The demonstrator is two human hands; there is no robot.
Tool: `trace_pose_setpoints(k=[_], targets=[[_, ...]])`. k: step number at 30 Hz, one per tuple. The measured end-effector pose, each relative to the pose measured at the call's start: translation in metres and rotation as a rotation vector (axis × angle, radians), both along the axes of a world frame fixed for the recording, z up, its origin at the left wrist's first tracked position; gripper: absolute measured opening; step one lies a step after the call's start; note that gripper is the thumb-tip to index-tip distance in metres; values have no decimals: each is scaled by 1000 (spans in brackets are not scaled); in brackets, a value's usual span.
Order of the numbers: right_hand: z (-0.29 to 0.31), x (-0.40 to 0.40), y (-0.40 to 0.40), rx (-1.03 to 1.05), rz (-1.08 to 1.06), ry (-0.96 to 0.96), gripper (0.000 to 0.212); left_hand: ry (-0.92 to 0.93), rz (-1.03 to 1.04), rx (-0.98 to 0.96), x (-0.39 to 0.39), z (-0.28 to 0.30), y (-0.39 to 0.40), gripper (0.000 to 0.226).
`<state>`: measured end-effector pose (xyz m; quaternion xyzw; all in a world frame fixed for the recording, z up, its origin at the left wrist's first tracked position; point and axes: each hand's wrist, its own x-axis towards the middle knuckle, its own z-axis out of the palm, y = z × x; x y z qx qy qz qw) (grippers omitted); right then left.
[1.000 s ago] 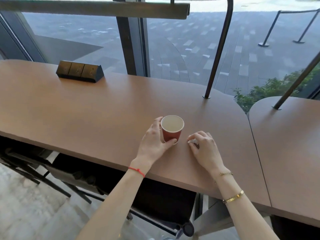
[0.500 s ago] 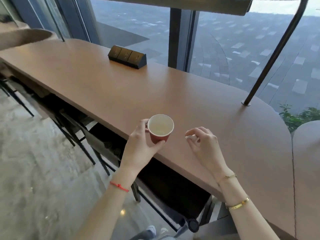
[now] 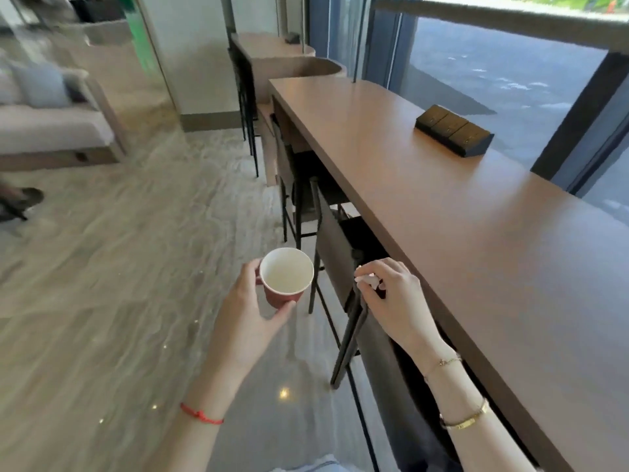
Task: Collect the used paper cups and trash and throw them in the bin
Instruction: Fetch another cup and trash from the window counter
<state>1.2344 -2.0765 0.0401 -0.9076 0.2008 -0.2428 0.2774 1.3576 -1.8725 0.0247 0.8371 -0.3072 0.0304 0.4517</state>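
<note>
The left hand (image 3: 250, 313) holds a red paper cup (image 3: 286, 278) upright over the floor, just off the counter (image 3: 469, 212) edge, thumb and fingers wrapped round its wall. Nearer the counter, the right hand (image 3: 396, 298) pinches a small white scrap (image 3: 367, 279) between closed fingers, above a dark chair (image 3: 343, 253) tucked under the counter.

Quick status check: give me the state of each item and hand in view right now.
paper cup: upright, looks empty, held off the counter.
left hand: shut on the cup.
white scrap: pinched in fingertips.
right hand: shut on the scrap.
counter: only the black socket box on it.
</note>
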Motion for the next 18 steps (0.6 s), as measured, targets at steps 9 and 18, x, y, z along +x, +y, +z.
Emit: trace_pose_setpoints(k=[9, 18], targets=[[-13, 56, 155, 14, 375, 46, 12, 34, 406, -21, -31, -11, 185, 68], [-29, 76, 347, 19, 772, 96, 10, 34, 832, 65, -114, -21, 377, 71]])
